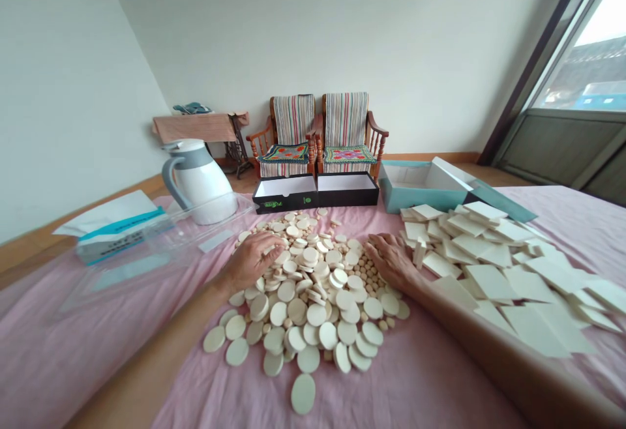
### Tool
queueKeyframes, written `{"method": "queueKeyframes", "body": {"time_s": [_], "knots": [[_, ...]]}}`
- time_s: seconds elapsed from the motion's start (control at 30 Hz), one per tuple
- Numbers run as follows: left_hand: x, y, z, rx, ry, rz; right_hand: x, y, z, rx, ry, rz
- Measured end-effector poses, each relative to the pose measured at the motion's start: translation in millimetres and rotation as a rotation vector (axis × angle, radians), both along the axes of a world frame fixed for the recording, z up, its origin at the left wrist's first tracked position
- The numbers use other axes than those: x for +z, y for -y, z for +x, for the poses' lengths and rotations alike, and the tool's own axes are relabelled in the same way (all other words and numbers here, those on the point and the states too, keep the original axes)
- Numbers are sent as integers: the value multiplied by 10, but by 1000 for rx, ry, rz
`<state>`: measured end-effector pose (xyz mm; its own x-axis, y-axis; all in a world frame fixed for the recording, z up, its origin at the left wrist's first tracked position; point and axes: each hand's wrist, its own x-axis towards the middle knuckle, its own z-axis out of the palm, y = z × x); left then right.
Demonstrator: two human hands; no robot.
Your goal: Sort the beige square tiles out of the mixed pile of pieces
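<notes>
A heap of round pale wooden discs (316, 315) lies in front of me, with small wooden balls or beads (370, 271) showing at its right side. My left hand (254, 259) rests palm down on the heap's upper left edge, thumb apart from the fingers. On the opposite edge, beside the small balls, my right hand (394, 263) lies with its fingers stretched forward. Neither hand shows anything held, though the palms are hidden. Just right of my right hand spreads a pile of square wooden tiles (493, 283).
Behind the heap stand two black boxes with white insides (285, 202) and an open teal box (423, 197). To the left are a white-and-grey jug (208, 184), a clear plastic case (190, 220) and a tissue pack (122, 236). Pink cloth (195, 377) covers the table.
</notes>
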<state>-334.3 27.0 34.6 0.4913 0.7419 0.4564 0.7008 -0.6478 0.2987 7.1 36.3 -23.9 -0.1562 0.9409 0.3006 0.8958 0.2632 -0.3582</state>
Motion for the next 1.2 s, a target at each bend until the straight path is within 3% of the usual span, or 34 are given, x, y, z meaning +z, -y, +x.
{"method": "queueKeyframes", "body": {"time_s": [0.1,0.2,0.3,0.43,0.5,0.57,0.63,0.7,0.77,1.0,1.2], "knots": [[15,-44,-22,23,6,-6,3,6,-58,20,-165,0],[20,-74,-24,68,41,-36,22,65,-160,131,-322,-32],[-13,-84,-19,112,93,-46,98,211,-323,222,-329,-18],[-109,-68,-42,122,124,0,390,426,-452,483,-290,-22],[-145,-51,-63,124,125,27,571,482,-387,540,-266,-40],[-157,-35,-82,130,134,50,705,492,-227,432,-159,11],[-149,-25,-97,136,147,67,757,475,-10,227,45,73],[-137,-21,-108,139,152,75,725,454,210,25,250,84],[-130,-23,-118,137,146,78,628,441,392,-82,358,64],[-157,-20,-134,136,122,92,260,443,742,-3,206,23],[-152,-20,-134,131,113,101,446,335,892,-18,129,60]]}}
